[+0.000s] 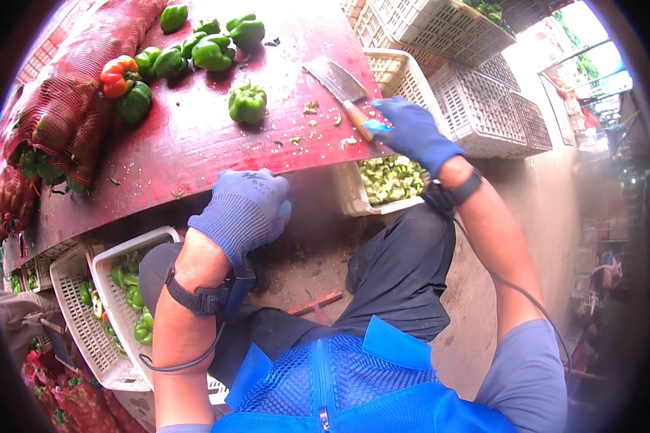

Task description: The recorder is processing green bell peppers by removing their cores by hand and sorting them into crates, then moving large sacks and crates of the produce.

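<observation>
My left hand, in a blue-grey knit glove, is curled closed at the near edge of the red table. Its fingertips turn out of sight, so anything inside them is hidden. At the table's right corner, my right hand in a blue glove has its fingers apart, touching the end of a knife's wooden handle. The broad-bladed knife lies flat, its blade pointing away to the left. A green bell pepper sits alone left of the blade. Farther back are several more green peppers and an orange-red pepper.
Red mesh sacks of peppers line the left side. White crates with green peppers stand low left. Another crate holding pale green pieces sits below the right corner. Stacked crates rise at the right. Scraps dot the tabletop.
</observation>
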`<state>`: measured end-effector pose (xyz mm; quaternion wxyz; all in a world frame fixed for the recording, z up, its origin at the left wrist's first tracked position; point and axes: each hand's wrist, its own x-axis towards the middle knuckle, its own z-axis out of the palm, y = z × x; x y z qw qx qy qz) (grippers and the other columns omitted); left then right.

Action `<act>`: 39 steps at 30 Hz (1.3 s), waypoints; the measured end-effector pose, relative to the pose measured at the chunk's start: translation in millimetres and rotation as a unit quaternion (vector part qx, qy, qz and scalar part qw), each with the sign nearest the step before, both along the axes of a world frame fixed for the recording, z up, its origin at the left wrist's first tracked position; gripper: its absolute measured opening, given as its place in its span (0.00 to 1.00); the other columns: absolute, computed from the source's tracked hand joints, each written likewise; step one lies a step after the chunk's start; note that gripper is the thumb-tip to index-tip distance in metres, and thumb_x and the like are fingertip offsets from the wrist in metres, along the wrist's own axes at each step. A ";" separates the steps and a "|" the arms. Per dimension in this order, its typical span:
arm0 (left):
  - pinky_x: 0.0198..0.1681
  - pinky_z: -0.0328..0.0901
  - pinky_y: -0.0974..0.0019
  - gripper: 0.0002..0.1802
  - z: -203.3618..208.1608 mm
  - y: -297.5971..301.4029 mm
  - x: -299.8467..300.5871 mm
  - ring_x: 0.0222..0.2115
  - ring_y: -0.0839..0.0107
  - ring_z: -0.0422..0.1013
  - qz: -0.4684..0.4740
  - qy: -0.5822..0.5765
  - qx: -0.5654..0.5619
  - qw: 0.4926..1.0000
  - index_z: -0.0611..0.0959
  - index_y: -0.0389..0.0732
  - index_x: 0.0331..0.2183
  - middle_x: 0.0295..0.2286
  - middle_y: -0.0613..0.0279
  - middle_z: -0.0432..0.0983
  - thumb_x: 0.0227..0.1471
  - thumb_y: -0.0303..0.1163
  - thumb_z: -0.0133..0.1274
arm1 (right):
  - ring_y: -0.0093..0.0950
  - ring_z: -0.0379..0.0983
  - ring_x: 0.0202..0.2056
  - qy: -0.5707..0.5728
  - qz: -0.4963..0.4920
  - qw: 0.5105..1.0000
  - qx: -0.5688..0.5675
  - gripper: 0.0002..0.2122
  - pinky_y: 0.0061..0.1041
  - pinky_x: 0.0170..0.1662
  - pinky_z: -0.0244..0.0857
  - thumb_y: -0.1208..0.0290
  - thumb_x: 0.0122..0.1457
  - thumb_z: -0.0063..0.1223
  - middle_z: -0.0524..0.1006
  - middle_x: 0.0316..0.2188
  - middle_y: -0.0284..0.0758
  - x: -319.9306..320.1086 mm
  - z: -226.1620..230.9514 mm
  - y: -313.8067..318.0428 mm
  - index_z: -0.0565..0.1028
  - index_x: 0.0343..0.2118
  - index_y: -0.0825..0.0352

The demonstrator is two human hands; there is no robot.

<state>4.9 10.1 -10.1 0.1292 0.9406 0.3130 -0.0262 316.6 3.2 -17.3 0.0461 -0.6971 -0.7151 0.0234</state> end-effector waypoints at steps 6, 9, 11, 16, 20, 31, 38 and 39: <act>0.36 0.69 0.52 0.11 -3.9 4.0 -12.9 0.31 0.51 0.74 0.022 -0.055 0.009 0.998 0.79 0.41 0.29 0.27 0.52 0.75 0.48 0.39 0.53 | 0.43 0.77 0.40 -0.085 -0.077 0.986 -0.119 0.19 0.41 0.44 0.70 0.58 0.53 0.49 0.78 0.37 0.48 -50.9 -24.1 56.2 0.77 0.39 0.69; 0.36 0.68 0.52 0.11 -1.1 3.7 -15.2 0.31 0.51 0.73 0.033 -0.062 0.006 0.998 0.78 0.41 0.29 0.27 0.51 0.74 0.49 0.39 0.53 | 0.43 0.78 0.39 -0.070 -0.108 0.988 -0.080 0.16 0.42 0.43 0.70 0.64 0.50 0.49 0.79 0.37 0.49 -42.4 -39.0 50.2 0.77 0.38 0.69; 0.36 0.68 0.52 0.11 3.1 1.6 -10.3 0.31 0.51 0.73 0.037 -0.052 0.006 0.998 0.78 0.41 0.30 0.27 0.51 0.74 0.49 0.39 0.53 | 0.45 0.77 0.39 -0.056 -0.118 0.988 -0.078 0.15 0.42 0.44 0.69 0.66 0.50 0.48 0.78 0.37 0.50 -24.5 -49.2 45.9 0.77 0.38 0.68; 0.37 0.68 0.51 0.12 7.4 0.3 -10.6 0.32 0.50 0.73 0.037 -0.053 -0.007 0.998 0.77 0.40 0.30 0.28 0.50 0.74 0.50 0.40 0.53 | 0.46 0.76 0.39 -0.002 -0.135 0.991 -0.021 0.14 0.43 0.45 0.68 0.65 0.52 0.48 0.78 0.33 0.50 -26.3 -40.3 41.6 0.76 0.37 0.69; 0.38 0.67 0.51 0.13 9.6 5.3 -7.4 0.33 0.49 0.73 0.034 -0.035 -0.010 0.999 0.77 0.40 0.30 0.28 0.49 0.74 0.51 0.41 0.52 | 0.37 0.77 0.29 0.327 -0.188 0.925 0.037 0.13 0.38 0.34 0.70 0.62 0.56 0.49 0.79 0.28 0.40 -25.8 -36.7 29.8 0.74 0.37 0.68; 0.41 0.68 0.52 0.16 -1.2 47.6 -9.4 0.37 0.49 0.73 0.093 -0.071 -0.010 0.993 0.79 0.39 0.35 0.34 0.48 0.76 0.49 0.41 0.56 | 0.28 0.73 0.22 0.471 -0.015 0.882 -0.015 0.09 0.27 0.22 0.68 0.63 0.60 0.51 0.76 0.28 0.34 -64.0 -68.0 -16.1 0.73 0.36 0.63; 0.46 0.66 0.50 0.34 -39.8 120.7 4.3 0.45 0.49 0.71 0.247 -0.084 0.081 0.962 0.71 0.43 0.52 0.43 0.45 0.72 0.46 0.52 0.56 | 0.24 0.69 0.16 0.627 -0.343 0.697 0.061 0.08 0.27 0.17 0.63 0.64 0.58 0.50 0.70 0.18 0.30 -2.8 -62.2 -58.2 0.74 0.29 0.62; 0.46 0.66 0.50 0.34 -41.6 127.0 13.1 0.45 0.49 0.71 0.246 -0.083 0.081 0.962 0.71 0.43 0.52 0.43 0.45 0.72 0.46 0.52 0.56 | 0.23 0.69 0.16 0.583 -0.348 0.728 0.096 0.09 0.25 0.18 0.64 0.63 0.57 0.51 0.69 0.18 0.29 9.4 -66.5 -64.5 0.74 0.29 0.64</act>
